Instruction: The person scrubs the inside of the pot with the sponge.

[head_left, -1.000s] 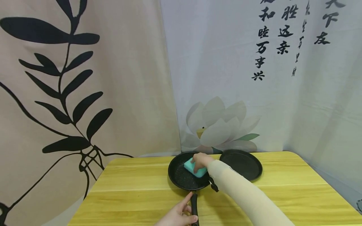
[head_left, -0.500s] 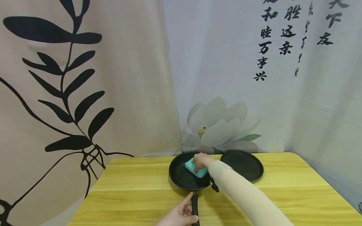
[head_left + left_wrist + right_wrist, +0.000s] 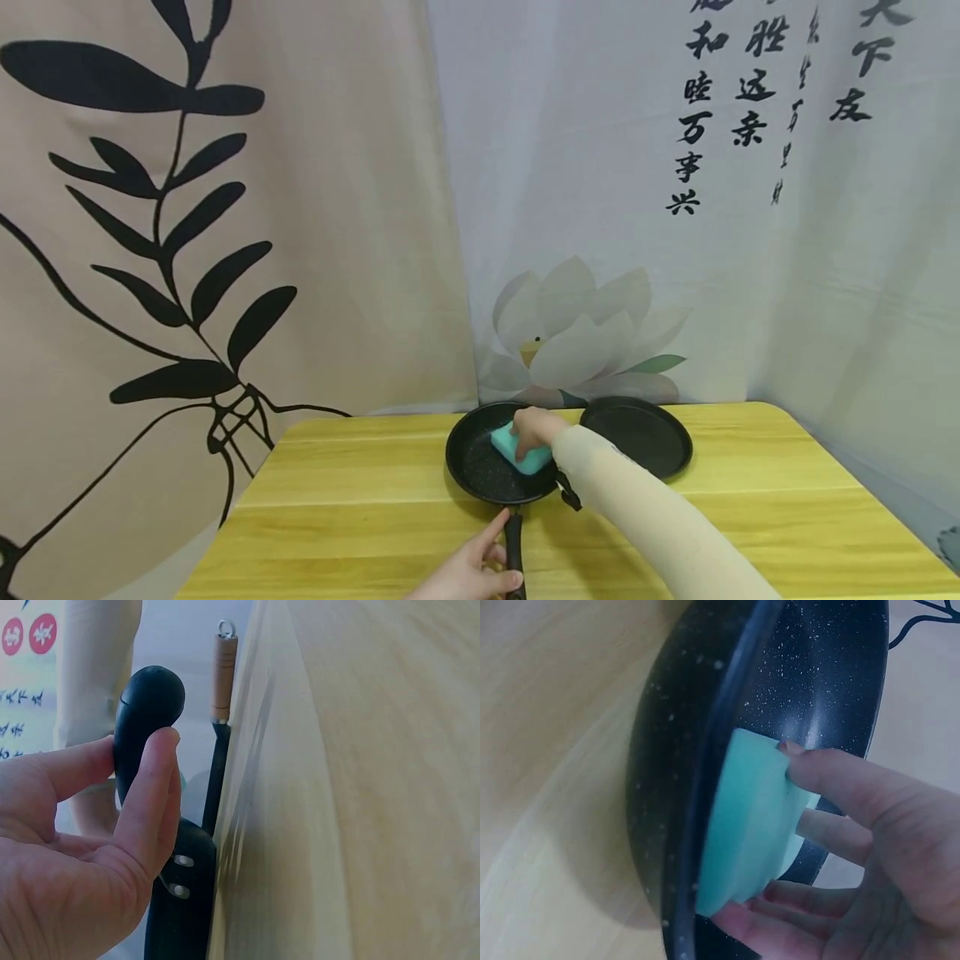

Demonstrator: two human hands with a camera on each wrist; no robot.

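Observation:
A black speckled frying pan [image 3: 474,458] sits toward the far side of the wooden table, its handle [image 3: 513,533] pointing at me. My left hand [image 3: 480,565] holds that handle between thumb and fingers; the left wrist view shows the grip close to the handle's rounded end. Inside the pan, my right hand [image 3: 538,429] grips a turquoise sponge [image 3: 754,817]. Its thumb and fingers pinch the sponge from opposite sides, and the sponge lies against the pan's inner surface near the right side.
A flat black pan [image 3: 645,437] lies just right of the frying pan, partly behind my right sleeve [image 3: 645,508]. A wooden handle [image 3: 223,679] stands out in the left wrist view. A printed curtain [image 3: 360,250] hangs behind the table [image 3: 345,492].
The sponge and right hand have shifted slightly to the right and nearer within the pan. My left hand keeps its hold on the handle, and the pan stays in place.

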